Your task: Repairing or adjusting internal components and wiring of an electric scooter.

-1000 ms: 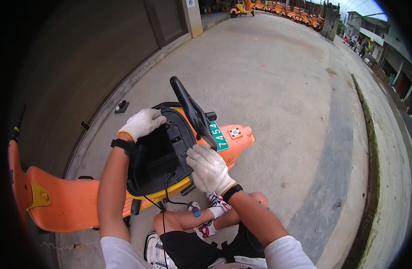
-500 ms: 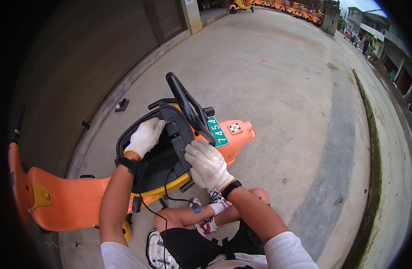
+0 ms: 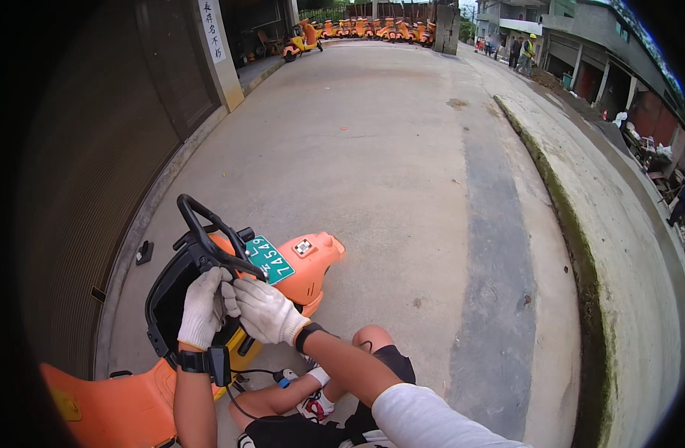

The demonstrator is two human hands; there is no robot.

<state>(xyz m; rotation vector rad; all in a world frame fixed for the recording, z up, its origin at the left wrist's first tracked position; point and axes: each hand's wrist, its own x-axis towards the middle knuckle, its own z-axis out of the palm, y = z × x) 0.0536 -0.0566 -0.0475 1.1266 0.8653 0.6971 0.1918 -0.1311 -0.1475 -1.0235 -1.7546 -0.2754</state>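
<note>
My left hand [image 3: 202, 308], in a white knitted glove, is over the right side of the black open compartment [image 3: 169, 293] of an orange and yellow scooter [image 3: 126, 407]. Its fingers are curled in. Against them press the closed fingers of my gloved right hand [image 3: 268, 312], just below a black grab bar [image 3: 198, 230]. Whatever lies between the fingertips is hidden. A green number plate [image 3: 269, 258] is fixed to the orange tail beyond my hands. From near the compartment a black cable runs to a blue connector [image 3: 283, 379] beside my leg.
A small black object [image 3: 144, 252] lies on the concrete near a brown roller shutter [image 3: 96, 187]. Several orange scooters [image 3: 376, 30] stand in a row far ahead. A mossy kerb [image 3: 559, 194] runs along the right, with a person in a yellow helmet [image 3: 527, 54] far off.
My left hand has moved from inside the compartment to meet my right hand by the grab bar. The view has tilted up and turned right, so the scooter appears lower and further left.
</note>
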